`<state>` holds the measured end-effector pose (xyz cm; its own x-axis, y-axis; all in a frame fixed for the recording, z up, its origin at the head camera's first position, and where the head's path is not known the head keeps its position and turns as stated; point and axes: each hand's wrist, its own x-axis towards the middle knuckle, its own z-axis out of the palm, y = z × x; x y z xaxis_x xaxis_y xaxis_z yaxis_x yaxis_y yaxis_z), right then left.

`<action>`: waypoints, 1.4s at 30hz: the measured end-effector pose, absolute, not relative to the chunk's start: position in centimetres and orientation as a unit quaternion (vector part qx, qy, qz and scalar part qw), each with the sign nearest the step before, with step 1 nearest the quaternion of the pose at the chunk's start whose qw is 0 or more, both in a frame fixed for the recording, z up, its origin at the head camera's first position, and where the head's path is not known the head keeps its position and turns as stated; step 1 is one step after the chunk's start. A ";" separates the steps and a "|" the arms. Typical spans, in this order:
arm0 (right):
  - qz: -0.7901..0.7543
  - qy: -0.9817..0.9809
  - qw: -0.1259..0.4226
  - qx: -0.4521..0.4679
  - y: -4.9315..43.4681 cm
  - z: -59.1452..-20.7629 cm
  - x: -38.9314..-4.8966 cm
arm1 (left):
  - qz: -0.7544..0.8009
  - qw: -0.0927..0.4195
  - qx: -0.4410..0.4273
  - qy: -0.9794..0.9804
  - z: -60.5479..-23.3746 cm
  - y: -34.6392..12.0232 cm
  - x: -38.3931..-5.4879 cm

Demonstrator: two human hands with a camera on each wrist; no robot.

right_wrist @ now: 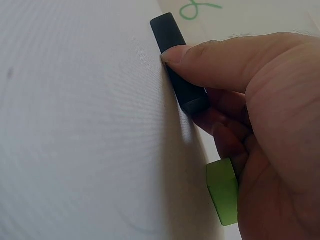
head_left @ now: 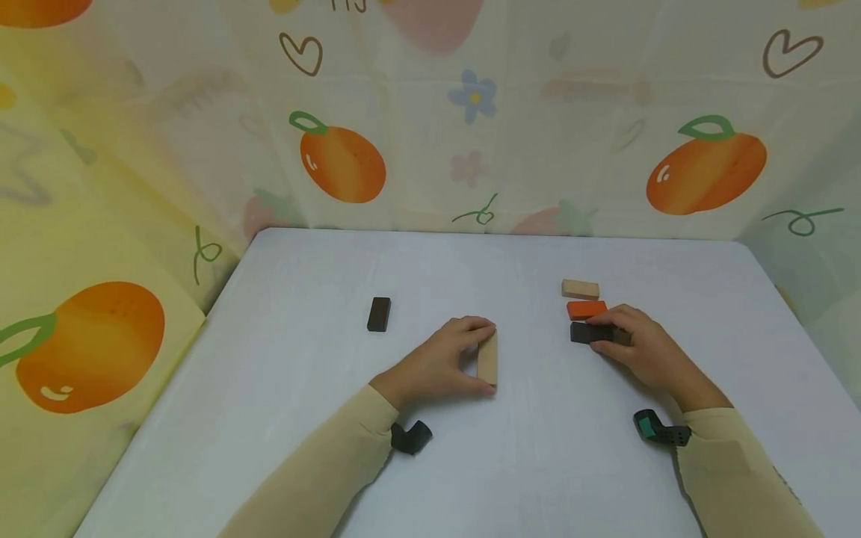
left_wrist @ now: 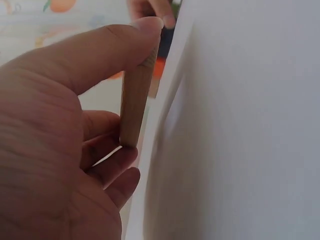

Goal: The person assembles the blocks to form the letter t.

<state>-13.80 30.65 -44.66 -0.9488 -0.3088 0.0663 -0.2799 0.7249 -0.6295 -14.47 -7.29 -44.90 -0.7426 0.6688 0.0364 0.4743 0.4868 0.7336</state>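
My left hand (head_left: pixel 440 362) pinches a plain wooden block (head_left: pixel 487 360) end to end, thumb on one end and fingers at the other. The left wrist view shows that wooden block (left_wrist: pixel 135 102) upright between thumb and fingers, close to the white tabletop. Further right, my right hand (head_left: pixel 642 351) holds a black block (head_left: pixel 587 332) between thumb and fingers, just in front of an orange block (head_left: pixel 587 309). In the right wrist view a green block (right_wrist: pixel 223 192) shows beside the curled lower fingers, apart from the black block (right_wrist: pixel 187 85).
Behind the orange block lies another plain wooden block (head_left: pixel 581 289). A dark block (head_left: pixel 379 314) lies alone to the left of my left hand. The white table (head_left: pixel 430 261) ends at a fruit-printed cloth (head_left: pixel 565 149) at the back.
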 end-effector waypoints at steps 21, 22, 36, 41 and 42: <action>-0.329 0.932 0.036 -0.145 30.2 -44.4 -13.8 | 0.347 0.133 0.369 0.852 -45.4 -7.7 -14.9; -0.329 0.932 0.036 -0.146 30.1 -44.3 -13.8 | 0.348 0.131 0.370 0.851 -45.4 -7.7 -14.9; -0.322 0.933 0.018 -0.161 29.8 -44.0 -13.6 | 0.361 0.128 0.350 0.855 -45.8 -7.8 -15.2; -0.317 0.932 0.011 -0.175 29.1 -43.6 -13.4 | 0.366 0.125 0.350 0.853 -45.8 -7.8 -15.2; -0.317 0.932 0.010 -0.178 29.0 -43.5 -13.4 | 0.366 0.125 0.350 0.853 -45.8 -7.8 -15.2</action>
<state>-13.40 28.96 -43.55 -0.9367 -0.3374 0.0932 -0.3242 0.7362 -0.5940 -15.19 -7.81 -45.83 -0.7237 0.6887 0.0434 0.5065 0.4874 0.7113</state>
